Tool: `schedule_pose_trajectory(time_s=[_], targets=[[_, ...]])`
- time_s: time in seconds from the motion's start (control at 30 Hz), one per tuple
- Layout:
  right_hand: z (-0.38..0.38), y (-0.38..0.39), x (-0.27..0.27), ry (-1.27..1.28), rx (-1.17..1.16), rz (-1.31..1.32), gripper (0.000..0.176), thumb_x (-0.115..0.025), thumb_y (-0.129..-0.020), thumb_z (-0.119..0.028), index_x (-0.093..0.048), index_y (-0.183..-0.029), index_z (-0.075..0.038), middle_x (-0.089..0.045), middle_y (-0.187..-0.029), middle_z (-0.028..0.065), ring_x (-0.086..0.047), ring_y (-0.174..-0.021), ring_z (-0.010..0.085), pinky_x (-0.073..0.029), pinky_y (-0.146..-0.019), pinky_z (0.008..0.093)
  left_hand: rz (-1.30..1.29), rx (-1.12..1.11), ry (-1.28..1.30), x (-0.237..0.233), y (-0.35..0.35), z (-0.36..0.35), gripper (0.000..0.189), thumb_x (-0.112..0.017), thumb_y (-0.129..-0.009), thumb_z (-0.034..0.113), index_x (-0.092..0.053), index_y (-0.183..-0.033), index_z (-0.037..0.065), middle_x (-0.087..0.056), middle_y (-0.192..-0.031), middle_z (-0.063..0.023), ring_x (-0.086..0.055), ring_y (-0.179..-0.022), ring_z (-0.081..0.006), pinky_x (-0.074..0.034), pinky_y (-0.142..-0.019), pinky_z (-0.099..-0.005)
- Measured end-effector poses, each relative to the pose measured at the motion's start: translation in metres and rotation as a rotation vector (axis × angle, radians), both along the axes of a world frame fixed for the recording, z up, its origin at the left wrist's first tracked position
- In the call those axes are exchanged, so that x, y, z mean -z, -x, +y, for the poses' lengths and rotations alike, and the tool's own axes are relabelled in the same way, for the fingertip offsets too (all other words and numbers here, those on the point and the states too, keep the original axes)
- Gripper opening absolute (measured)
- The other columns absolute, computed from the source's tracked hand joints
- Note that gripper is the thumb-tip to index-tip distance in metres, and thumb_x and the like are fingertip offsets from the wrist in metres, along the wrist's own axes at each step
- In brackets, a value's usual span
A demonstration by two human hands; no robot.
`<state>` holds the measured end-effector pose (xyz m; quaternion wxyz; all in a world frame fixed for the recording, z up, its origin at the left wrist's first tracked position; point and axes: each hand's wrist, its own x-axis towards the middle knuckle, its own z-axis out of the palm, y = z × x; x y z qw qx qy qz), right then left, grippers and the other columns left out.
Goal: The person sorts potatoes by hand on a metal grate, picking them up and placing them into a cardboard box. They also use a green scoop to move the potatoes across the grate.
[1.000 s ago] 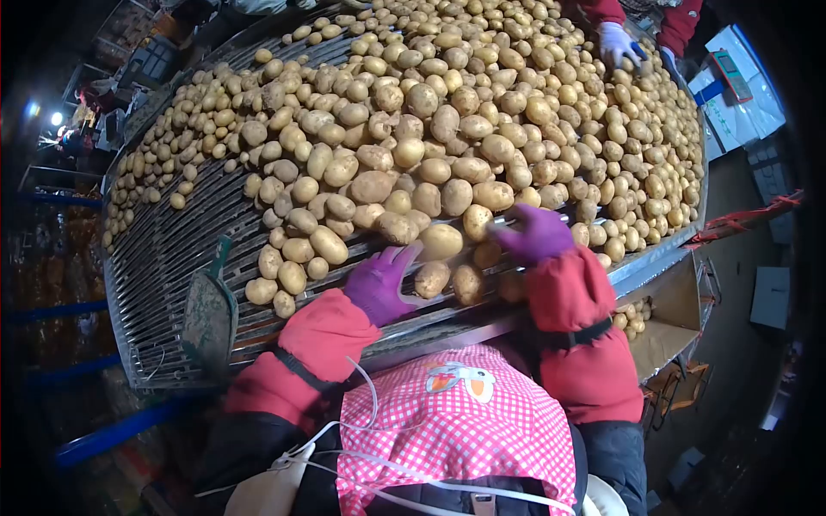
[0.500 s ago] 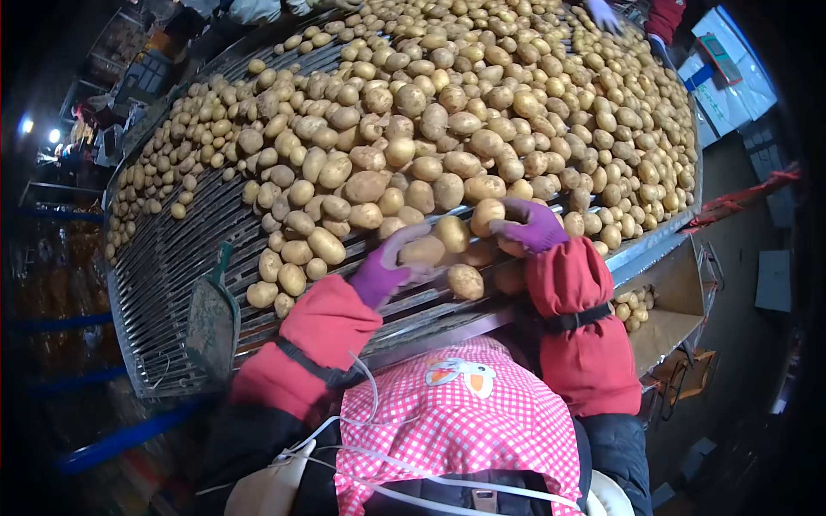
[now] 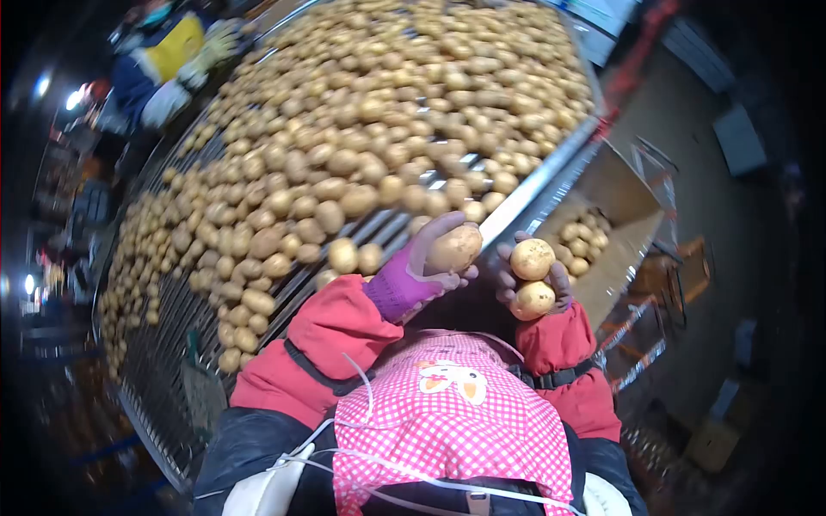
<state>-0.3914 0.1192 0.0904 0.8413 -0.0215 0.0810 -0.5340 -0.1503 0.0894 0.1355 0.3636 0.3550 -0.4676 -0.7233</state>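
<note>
In a purple glove with greyish palm, my left hand [image 3: 411, 273] is closed around a potato [image 3: 456, 249], raised in front of my apron. My right hand [image 3: 561, 288], gloved too and turned palm up, holds two potatoes: an upper potato [image 3: 533, 259] and a lower potato [image 3: 533, 300], one beside the other. Both hands are at the near edge of a slatted metal table [image 3: 297, 322]. Beyond them spreads a large heap of loose potatoes [image 3: 361, 138]. My right hand is close to a cardboard box [image 3: 632, 189] with several potatoes [image 3: 585, 236] inside.
A green scoop [image 3: 203, 391] lies on the slats at the left. The table's metal rim [image 3: 542, 185] runs between the heap and the box. Another person [image 3: 168, 64] in a yellow and blue garment stands at the far left side. An orange frame [image 3: 684, 279] stands on the floor at right.
The view has turned right, bringing the box nearer the middle. Both hands have lifted off the heap; the left now holds one potato, the right two.
</note>
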Motion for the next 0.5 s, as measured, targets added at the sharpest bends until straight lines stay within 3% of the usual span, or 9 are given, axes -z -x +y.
schedule_pose_trajectory(time_s=[0.07, 0.1, 0.17, 0.2, 0.3, 0.37, 0.4, 0.43, 0.5], targets=[[0.016, 0.03, -0.012, 0.06, 0.11, -0.04, 0.074, -0.073, -0.083, -0.039, -0.039, -0.143, -0.009, -0.028, -0.153, 0.0202, -0.049, -0.124, 0.0437, -0.055, -0.082, 0.0585, 0.024, 0.159, -0.04, -0.016, 0.049, -0.005, 0.077, -0.071, -0.083, 0.009, -0.03, -0.148, 0.004, -0.044, -0.142, -0.0133, -0.047, -0.128, -0.0213, -0.041, -0.105, -0.0344], [0.027, 0.049, -0.002, 0.148, 0.114, -0.099, 0.074, -0.071, -0.083, -0.048, -0.043, -0.14, -0.01, -0.036, -0.15, 0.0178, -0.045, -0.128, 0.0429, -0.05, -0.091, 0.0623, -0.08, 0.24, 0.136, -0.012, 0.078, -0.007, 0.076, -0.071, -0.083, 0.016, -0.032, -0.147, 0.004, -0.046, -0.139, -0.0151, -0.049, -0.124, -0.0243, -0.042, -0.102, -0.0364], [0.06, 0.081, 0.055, -0.04, 0.507, -0.023, 0.074, -0.065, -0.083, -0.058, -0.046, -0.139, -0.014, -0.042, -0.146, 0.0161, -0.042, -0.132, 0.0404, -0.046, -0.097, 0.0626, -0.259, 0.382, 0.512, 0.0, 0.14, -0.007, 0.077, -0.073, -0.082, 0.029, -0.036, -0.146, 0.006, -0.049, -0.133, -0.0186, -0.052, -0.118, -0.0304, -0.043, -0.097, -0.0405], [0.074, 0.097, 0.045, -0.076, 0.607, -0.061, 0.074, -0.064, -0.083, -0.06, -0.047, -0.138, -0.014, -0.044, -0.145, 0.0156, -0.043, -0.131, 0.0396, -0.045, -0.098, 0.0626, -0.497, 0.506, 0.649, -0.012, 0.168, -0.006, 0.08, -0.07, -0.083, 0.038, -0.034, -0.146, 0.004, -0.045, -0.136, -0.0246, -0.044, -0.127, -0.0388, -0.033, -0.108, -0.0443], [0.115, 0.147, 0.022, -0.067, 0.795, -0.111, 0.074, -0.064, -0.081, -0.063, -0.048, -0.137, -0.019, -0.042, -0.147, 0.0137, -0.041, -0.133, 0.0407, -0.047, -0.093, 0.0614, -0.381, 0.484, 0.995, 0.002, 0.235, 0.017, 0.083, -0.069, -0.082, 0.042, -0.033, -0.147, 0.004, -0.041, -0.143, -0.0257, -0.039, -0.133, -0.0412, -0.031, -0.111, -0.0442], [0.144, 0.193, 0.02, 0.267, 0.594, -0.225, 0.071, -0.068, -0.08, -0.06, -0.048, -0.137, -0.023, -0.036, -0.15, 0.0116, -0.042, -0.131, 0.0361, -0.05, -0.092, 0.0567, -0.241, 0.618, 0.753, 0.0, 0.246, 0.024, 0.081, -0.068, -0.085, 0.043, -0.033, -0.148, 0.007, -0.039, -0.146, -0.0265, -0.038, -0.135, -0.0413, -0.031, -0.112, -0.044], [0.16, 0.216, 0.023, 0.19, 0.677, -0.035, 0.068, -0.071, -0.08, -0.056, -0.048, -0.136, -0.027, -0.03, -0.152, 0.0101, -0.039, -0.133, 0.0382, -0.055, -0.083, 0.0525, -0.239, 0.687, 0.637, 0.0, 0.244, 0.025, 0.08, -0.068, -0.086, 0.043, -0.033, -0.148, 0.007, -0.04, -0.145, -0.0268, -0.04, -0.134, -0.0415, -0.032, -0.112, -0.0439], [0.174, 0.223, 0.028, 0.051, 0.844, -0.108, 0.07, -0.07, -0.079, -0.058, -0.047, -0.136, -0.025, -0.038, -0.146, 0.0091, -0.042, -0.13, 0.038, -0.057, -0.078, 0.0491, -0.24, 0.746, 0.514, 0.0, 0.24, 0.024, 0.078, -0.067, -0.087, 0.043, -0.032, -0.148, 0.008, -0.041, -0.144, -0.027, -0.041, -0.133, -0.0416, -0.033, -0.111, -0.0438], [0.197, 0.267, 0.061, -0.304, 1.125, 0.175, 0.08, -0.078, -0.076, -0.045, -0.037, -0.142, -0.025, -0.043, -0.141, 0.0127, -0.046, -0.126, 0.0362, -0.056, -0.083, 0.047, -0.307, 0.744, 0.406, 0.017, 0.218, 0.018, 0.071, -0.066, -0.09, 0.035, -0.034, -0.148, 0.009, -0.045, -0.142, -0.0236, -0.047, -0.131, -0.0327, -0.039, -0.108, -0.0401]])
